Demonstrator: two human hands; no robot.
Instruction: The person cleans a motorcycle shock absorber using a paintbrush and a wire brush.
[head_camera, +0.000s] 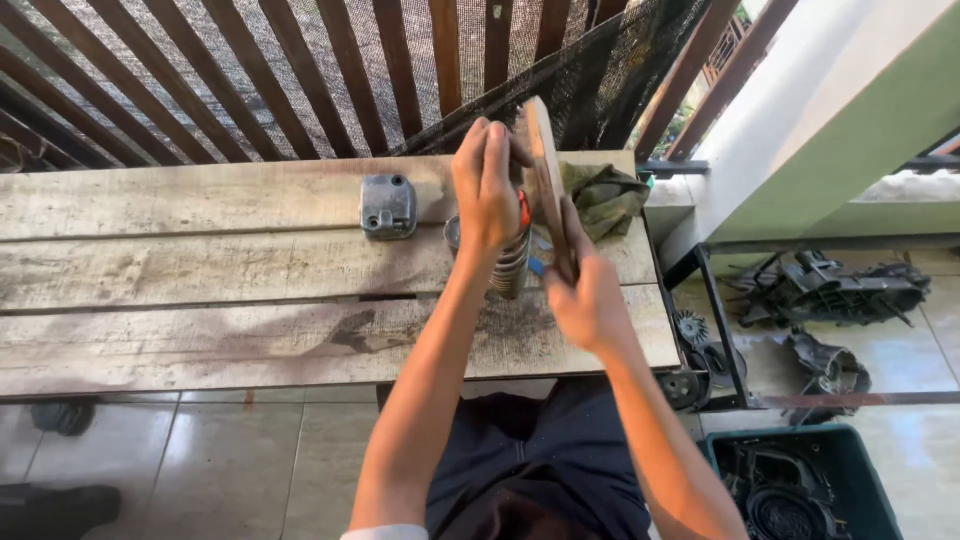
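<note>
Left hand: fingers clamped on wooden board, held upright.
Right hand: closed around the board's lower end.
Bench: metal cover laid flat.

Weathered grey-brown plank bench, dull silver metal cover, olive-green rag, teal crate, dark brown slatted fence.

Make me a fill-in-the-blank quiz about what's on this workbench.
1. Both hands hold a flat wooden board standing on its ____.
2. The grey metal cover lies to the ____ of the left hand.
3. The workbench top is made of ____ planks.
4. The crumpled rag is ____ in colour.

Missing: edge; left; wooden; green
</note>
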